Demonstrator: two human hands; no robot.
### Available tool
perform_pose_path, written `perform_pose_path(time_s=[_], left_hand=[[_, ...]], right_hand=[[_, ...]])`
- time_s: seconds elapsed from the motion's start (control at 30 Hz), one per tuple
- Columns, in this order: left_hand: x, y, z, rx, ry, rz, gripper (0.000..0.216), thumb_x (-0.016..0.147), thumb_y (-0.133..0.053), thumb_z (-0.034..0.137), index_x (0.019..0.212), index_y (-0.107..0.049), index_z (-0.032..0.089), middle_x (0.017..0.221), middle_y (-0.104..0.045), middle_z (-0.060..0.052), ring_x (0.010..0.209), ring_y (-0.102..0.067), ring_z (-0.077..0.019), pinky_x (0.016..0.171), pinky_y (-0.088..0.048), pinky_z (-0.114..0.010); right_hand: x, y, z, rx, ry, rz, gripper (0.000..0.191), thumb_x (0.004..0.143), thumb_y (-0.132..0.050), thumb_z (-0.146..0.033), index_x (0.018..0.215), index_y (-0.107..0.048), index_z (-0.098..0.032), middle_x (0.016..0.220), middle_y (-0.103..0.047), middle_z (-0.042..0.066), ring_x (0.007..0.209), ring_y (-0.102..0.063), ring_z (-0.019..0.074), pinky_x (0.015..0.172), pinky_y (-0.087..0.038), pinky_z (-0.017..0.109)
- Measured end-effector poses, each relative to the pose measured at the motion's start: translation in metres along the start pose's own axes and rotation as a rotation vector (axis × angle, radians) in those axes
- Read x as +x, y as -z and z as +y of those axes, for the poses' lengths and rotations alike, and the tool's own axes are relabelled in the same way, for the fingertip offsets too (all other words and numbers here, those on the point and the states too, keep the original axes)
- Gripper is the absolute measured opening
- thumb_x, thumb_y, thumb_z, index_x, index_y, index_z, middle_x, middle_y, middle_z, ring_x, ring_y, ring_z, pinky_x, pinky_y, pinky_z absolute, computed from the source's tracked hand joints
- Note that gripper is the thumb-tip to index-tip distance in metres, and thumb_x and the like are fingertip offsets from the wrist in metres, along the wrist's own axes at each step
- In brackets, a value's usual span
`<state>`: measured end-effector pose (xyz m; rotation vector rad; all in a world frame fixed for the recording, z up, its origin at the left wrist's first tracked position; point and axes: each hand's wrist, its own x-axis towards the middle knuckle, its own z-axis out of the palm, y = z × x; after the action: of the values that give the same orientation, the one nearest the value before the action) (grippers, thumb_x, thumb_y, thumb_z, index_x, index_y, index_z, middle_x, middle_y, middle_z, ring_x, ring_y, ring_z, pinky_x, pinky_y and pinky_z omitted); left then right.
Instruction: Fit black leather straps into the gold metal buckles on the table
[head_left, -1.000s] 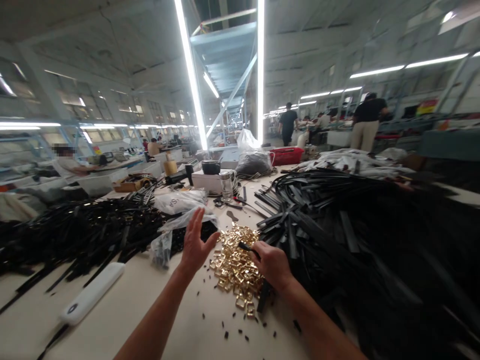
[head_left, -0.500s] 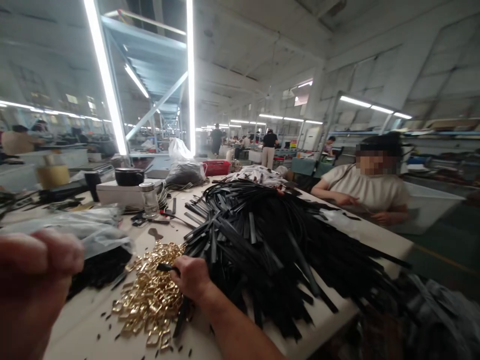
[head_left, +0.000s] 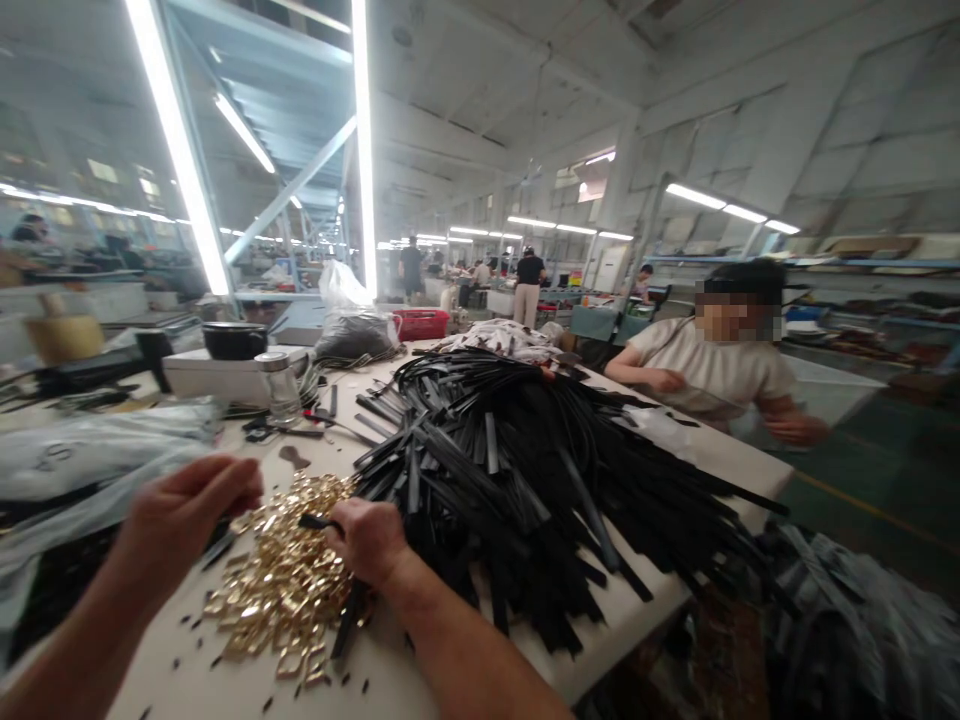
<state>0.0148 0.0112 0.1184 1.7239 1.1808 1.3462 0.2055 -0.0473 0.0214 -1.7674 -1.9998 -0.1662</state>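
My right hand point(head_left: 367, 535) is closed round the end of a black strap point(head_left: 315, 522), whose tip sticks out to the left. It is above the right side of a heap of gold metal buckles point(head_left: 289, 590). My left hand point(head_left: 196, 505) hovers left of the buckles with its fingers pinched together; whatever they may hold is too small or hidden. A large pile of black straps point(head_left: 495, 490) lies on the table right of my right hand.
Plastic bags point(head_left: 97, 455) with black pieces lie at the left. Farther back are a glass jar point(head_left: 281, 392), a black bowl point(head_left: 234, 340) on a white box and a red basket point(head_left: 420, 323). A co-worker point(head_left: 720, 370) sits across the table's right edge. Small black bits dot the front.
My left hand has come down and forward from the near left toward the buckles. My right hand still grips the strap. The camera view has shifted slightly, and the co-worker's hands have moved apart.
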Motion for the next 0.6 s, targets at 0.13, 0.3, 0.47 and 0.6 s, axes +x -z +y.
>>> perform_pose_path(time_s=[0.13, 0.3, 0.47, 0.6], left_hand=[[-0.009, 0.004, -0.047, -0.019, 0.131, -0.157, 0.038, 0.064, -0.065, 0.053, 0.068, -0.064, 0.016, 0.057, -0.062, -0.001, 0.049, -0.052, -0.0126, 0.049, -0.042, -0.024], [-0.009, 0.035, -0.124, 0.286, 0.235, -0.150, 0.029, 0.069, -0.058, 0.041, 0.078, -0.068, 0.015, 0.064, -0.066, -0.002, 0.057, -0.059, -0.0152, 0.053, -0.043, -0.024], [-0.015, 0.032, -0.138, 0.395, 0.219, -0.148, 0.019, 0.072, -0.058, 0.028, 0.080, -0.070, 0.017, 0.071, -0.069, -0.002, 0.065, -0.060, -0.0150, 0.063, -0.044, -0.024], [-0.016, 0.020, -0.135, 0.503, 0.157, -0.207, 0.014, 0.066, -0.067, 0.023, 0.078, -0.073, 0.020, 0.079, -0.069, -0.002, 0.074, -0.060, -0.0158, 0.070, -0.042, -0.025]], right_hand=[[-0.001, -0.001, -0.002, 0.122, 0.025, 0.027, 0.009, 0.084, -0.054, -0.024, 0.080, -0.061, -0.021, 0.083, -0.069, 0.001, 0.072, -0.063, 0.0135, 0.059, -0.035, 0.021], [0.005, -0.019, 0.009, 0.200, 0.070, 0.063, 0.014, 0.088, -0.049, -0.024, 0.083, -0.061, -0.020, 0.083, -0.068, 0.003, 0.067, -0.062, 0.0149, 0.058, -0.033, 0.023], [0.004, -0.027, 0.014, 0.154, 0.101, 0.072, 0.015, 0.090, -0.049, -0.030, 0.086, -0.061, -0.022, 0.084, -0.068, 0.001, 0.069, -0.063, 0.0150, 0.059, -0.034, 0.023], [0.004, -0.026, 0.011, 0.127, 0.101, 0.064, 0.015, 0.089, -0.049, -0.031, 0.083, -0.060, -0.022, 0.083, -0.068, 0.000, 0.068, -0.064, 0.0154, 0.058, -0.034, 0.024]])
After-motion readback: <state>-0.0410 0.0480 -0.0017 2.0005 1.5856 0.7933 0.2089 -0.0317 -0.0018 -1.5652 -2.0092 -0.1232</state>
